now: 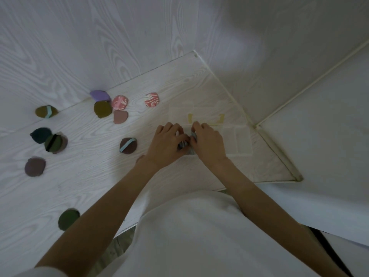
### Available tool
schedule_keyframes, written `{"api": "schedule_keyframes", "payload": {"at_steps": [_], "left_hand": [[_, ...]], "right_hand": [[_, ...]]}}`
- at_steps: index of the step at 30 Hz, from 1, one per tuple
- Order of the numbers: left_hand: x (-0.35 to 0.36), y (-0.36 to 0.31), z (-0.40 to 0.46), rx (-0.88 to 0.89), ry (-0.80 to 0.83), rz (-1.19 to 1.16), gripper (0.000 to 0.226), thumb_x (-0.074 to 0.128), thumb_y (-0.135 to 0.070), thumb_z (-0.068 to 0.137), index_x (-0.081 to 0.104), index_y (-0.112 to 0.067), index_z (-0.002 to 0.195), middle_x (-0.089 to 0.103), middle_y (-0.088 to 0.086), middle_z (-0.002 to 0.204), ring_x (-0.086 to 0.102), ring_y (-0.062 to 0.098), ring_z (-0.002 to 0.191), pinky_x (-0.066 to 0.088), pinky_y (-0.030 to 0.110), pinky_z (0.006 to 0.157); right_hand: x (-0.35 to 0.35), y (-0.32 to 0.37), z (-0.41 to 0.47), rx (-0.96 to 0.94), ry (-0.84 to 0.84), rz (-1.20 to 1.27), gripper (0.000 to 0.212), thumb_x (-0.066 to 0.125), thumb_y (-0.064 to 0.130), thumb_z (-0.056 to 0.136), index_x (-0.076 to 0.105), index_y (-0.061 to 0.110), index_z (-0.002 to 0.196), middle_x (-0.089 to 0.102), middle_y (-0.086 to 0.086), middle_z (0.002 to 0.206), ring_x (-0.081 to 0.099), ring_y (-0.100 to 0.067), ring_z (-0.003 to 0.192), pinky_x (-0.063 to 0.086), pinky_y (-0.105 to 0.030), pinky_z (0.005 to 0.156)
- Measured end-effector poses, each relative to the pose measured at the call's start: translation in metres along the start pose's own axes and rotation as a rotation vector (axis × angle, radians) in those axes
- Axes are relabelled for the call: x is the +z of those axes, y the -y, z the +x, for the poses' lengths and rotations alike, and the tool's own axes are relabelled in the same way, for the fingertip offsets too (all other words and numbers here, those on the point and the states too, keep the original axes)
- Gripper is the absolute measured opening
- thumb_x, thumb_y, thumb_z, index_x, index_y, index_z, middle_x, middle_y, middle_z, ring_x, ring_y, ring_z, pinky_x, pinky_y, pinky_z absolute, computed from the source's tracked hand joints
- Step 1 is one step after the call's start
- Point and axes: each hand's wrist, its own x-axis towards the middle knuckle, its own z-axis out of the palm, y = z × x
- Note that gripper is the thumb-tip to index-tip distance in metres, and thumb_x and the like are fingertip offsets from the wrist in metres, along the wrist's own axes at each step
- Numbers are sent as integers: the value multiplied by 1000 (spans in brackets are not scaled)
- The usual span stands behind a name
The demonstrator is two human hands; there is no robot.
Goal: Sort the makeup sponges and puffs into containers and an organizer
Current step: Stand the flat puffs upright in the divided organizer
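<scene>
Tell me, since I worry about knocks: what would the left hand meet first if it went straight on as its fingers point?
Probably the clear organizer just beyond the left hand; depth is unclear.

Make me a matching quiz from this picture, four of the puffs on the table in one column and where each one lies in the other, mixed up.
Things:
1. purple puff
2. pink-and-white swirl puff
3. dark green puff
4. brown puff with a light blue strap

Places:
A. nearest the table's front edge
B. just left of the left hand
C. against the back wall
D. alone, right of the far cluster

Pairs: 1-C, 2-D, 3-A, 4-B
</scene>
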Motion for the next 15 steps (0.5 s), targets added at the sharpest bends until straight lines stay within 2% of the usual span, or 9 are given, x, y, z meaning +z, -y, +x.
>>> {"api": "schedule_keyframes", "payload": {"at_steps": [2, 4, 6, 7, 9, 11, 13, 15], "left_hand": [[0, 2, -2, -12, 6, -6, 35, 44, -43, 79, 69, -21, 86, 60, 3, 90, 52, 24, 77, 29, 32, 67], [1, 3, -3, -21, 16, -14, 35, 44, -44, 78, 70, -22, 88, 60, 3, 90, 52, 24, 78, 27, 32, 68], [3, 4, -5, -30, 15, -25, 35, 45, -43, 77, 70, -23, 91, 59, 2, 91, 52, 24, 79, 25, 31, 69], [3, 6, -6, -41, 18, -32, 35, 45, -43, 77, 70, -23, 93, 59, 2, 92, 52, 24, 79, 25, 31, 69], [4, 6, -9, -58, 30, -52, 36, 45, -43, 77, 69, -24, 96, 59, 2, 94, 51, 23, 81, 26, 31, 69], [5, 5, -10, -68, 33, -76, 36, 44, -44, 77, 69, -26, 97, 59, 2, 95, 51, 23, 82, 26, 31, 70], [5, 4, -10, -86, 39, -99, 37, 44, -45, 77, 69, -27, 98, 59, 2, 95, 51, 23, 82, 27, 31, 70], [3, 3, -10, -113, 29, -116, 38, 44, -44, 77, 69, -27, 100, 60, 2, 95, 53, 24, 82, 29, 31, 70]], "right_hand": [[-4, 2, 0, -20, 126, -76, 21, 44, 21, 95, 58, 5, 99, 56, -11, 89, 57, -28, 77, 29, -30, 60], [-7, -2, -1, -46, 259, 22, 22, 48, 23, 92, 60, 6, 95, 48, -9, 85, 52, -27, 79, 29, -28, 63], [-13, -10, -3, -90, 381, 146, 24, 54, 25, 88, 59, 6, 103, 44, -9, 89, 47, -26, 83, 33, -31, 66], [-15, -13, -3, -111, 415, 130, 29, 56, 25, 87, 58, 7, 110, 45, -11, 94, 47, -27, 89, 37, -33, 69], [-13, -15, 0, -132, 376, -21, 34, 54, 27, 89, 56, 10, 118, 47, -14, 105, 45, -29, 98, 39, -34, 73], [-6, -9, 3, -152, 314, -155, 31, 49, 31, 92, 57, 11, 114, 46, -14, 108, 43, -29, 99, 34, -32, 70], [-3, -3, 4, -158, 304, -185, 33, 47, 32, 92, 56, 11, 115, 45, -15, 110, 43, -30, 99, 30, -31, 69], [-5, -4, 3, -124, 265, -133, 37, 55, 30, 88, 54, 10, 119, 44, -14, 113, 44, -28, 99, 37, -32, 71]]}}
